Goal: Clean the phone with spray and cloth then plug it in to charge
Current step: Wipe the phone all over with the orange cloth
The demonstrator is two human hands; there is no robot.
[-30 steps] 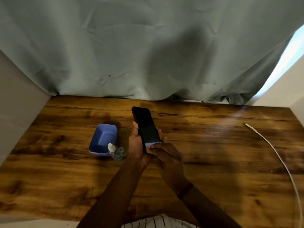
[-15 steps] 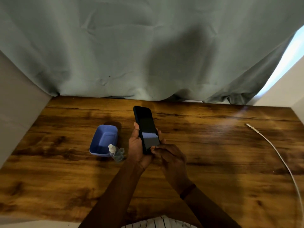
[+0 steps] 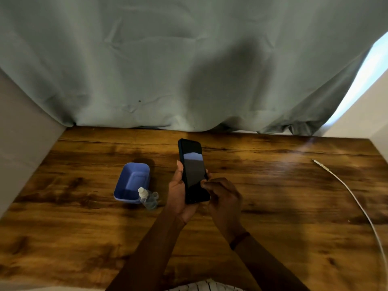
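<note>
Where a grey-green curtain (image 3: 189,59) hangs behind it, the wooden table (image 3: 84,238) fills the room's corner. Left hand (image 3: 178,194) grips the dark phone (image 3: 193,171) above the tabletop; right hand (image 3: 222,194) has fingers pinched at its edge. Blue tray (image 3: 132,181), small spray bottle (image 3: 147,198) sit left; white cable (image 3: 357,202) right.

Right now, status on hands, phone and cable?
Left hand grips phone; right hand fingertips on its edge. Cable unplugged, lying right. Nothing blocking.
</note>
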